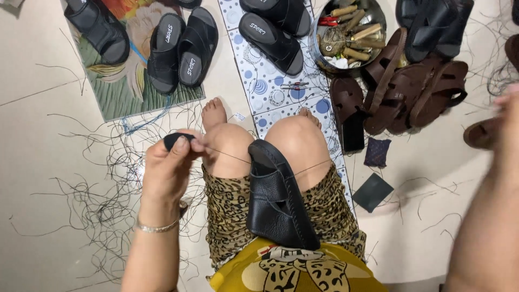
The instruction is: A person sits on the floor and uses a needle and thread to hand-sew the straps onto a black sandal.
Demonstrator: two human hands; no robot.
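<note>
right hand (509, 103): blurred, cut by right edge, grip unreadable
thread (227, 155): too thin to trace throughout
metal bowl (373, 13): cropped at top; contents unclear

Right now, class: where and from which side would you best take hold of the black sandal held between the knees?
Grip the black sandal by its near heel end, from above: the toe end is wedged between the knees and taut thread runs off toward the left hand.

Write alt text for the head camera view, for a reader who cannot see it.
A seated person's left hand pulls a dark thread taut from a black leather sandal held between the knees. The right hand is blurred at the frame's edge. Black sandals, brown sandals, a metal bowl of tools and loose threads lie on the floor.
</note>
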